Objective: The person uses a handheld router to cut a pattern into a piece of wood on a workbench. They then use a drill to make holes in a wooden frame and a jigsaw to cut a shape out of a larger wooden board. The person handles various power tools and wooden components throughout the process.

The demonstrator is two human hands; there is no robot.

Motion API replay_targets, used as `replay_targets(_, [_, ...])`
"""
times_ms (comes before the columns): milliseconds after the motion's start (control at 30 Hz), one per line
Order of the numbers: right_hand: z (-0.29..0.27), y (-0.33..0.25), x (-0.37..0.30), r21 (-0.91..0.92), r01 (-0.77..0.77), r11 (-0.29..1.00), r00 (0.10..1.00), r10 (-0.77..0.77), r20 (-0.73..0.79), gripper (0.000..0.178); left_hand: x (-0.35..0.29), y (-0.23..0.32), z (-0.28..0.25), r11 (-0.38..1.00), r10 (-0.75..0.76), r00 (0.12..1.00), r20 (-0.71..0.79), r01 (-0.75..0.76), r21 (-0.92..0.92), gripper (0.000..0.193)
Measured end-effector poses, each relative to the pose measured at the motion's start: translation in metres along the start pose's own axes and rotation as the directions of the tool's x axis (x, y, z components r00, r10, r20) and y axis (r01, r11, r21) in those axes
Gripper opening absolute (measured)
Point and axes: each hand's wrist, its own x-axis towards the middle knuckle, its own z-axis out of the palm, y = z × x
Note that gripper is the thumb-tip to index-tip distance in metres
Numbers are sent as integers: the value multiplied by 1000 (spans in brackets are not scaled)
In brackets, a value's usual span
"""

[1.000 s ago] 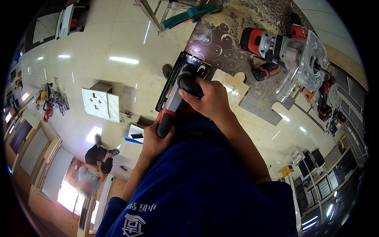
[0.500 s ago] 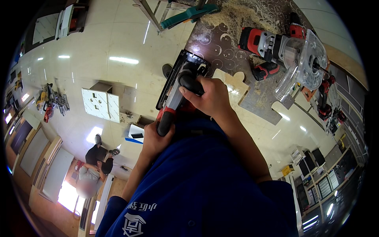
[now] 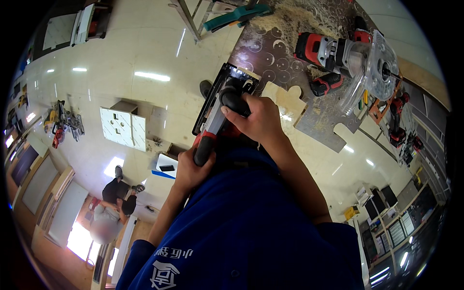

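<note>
Both my hands grip a red, grey and black handheld power tool with a long flat black base plate (image 3: 212, 99); its exact kind is hard to make out. My right hand (image 3: 263, 116) is closed around the black front handle, thumb laid across it. My left hand (image 3: 191, 169) wraps the black rear grip, close to my waist. The tool is held tilted, its front end by the near left edge of the workbench (image 3: 270, 58). Just right of that end lies a pale cut-out wooden board (image 3: 278, 99). Part of the tool's body is hidden by my right hand.
On the bench, a red router (image 3: 328, 53) with a clear base lies on its side by a red-and-black battery pack (image 3: 326, 84) and sawdust (image 3: 290, 19). A teal tool (image 3: 237, 18) sits at the far edge. A person (image 3: 113, 205) sits at lower left.
The bench and its contents have shifted slightly in the picture as the view moved. My two hands keep the same hold on the tool, which has barely moved.
</note>
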Motion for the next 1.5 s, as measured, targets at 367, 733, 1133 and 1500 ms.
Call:
replay_targets(367, [18,-11,-26,-47,-58,997,997,60,53,41,-21,-36,2,999,53,998,-23,-54,-1,30])
replay_targets(733, [44,-19,-58,-32,7,999,1000,-7,12,54,-48,-66,-3,1000,9,1000,19,-9,2,33])
replay_targets(1133, [45,-31,-85,-29,44,999,999,-43,19,49,-75,-88,-6,1000,11,1000,21,-11,10,36])
replay_targets(1500, [7,-5,-85,-53,-48,997,999,48,-4,45,-53,-48,14,985,172,984,42,-173,20,36])
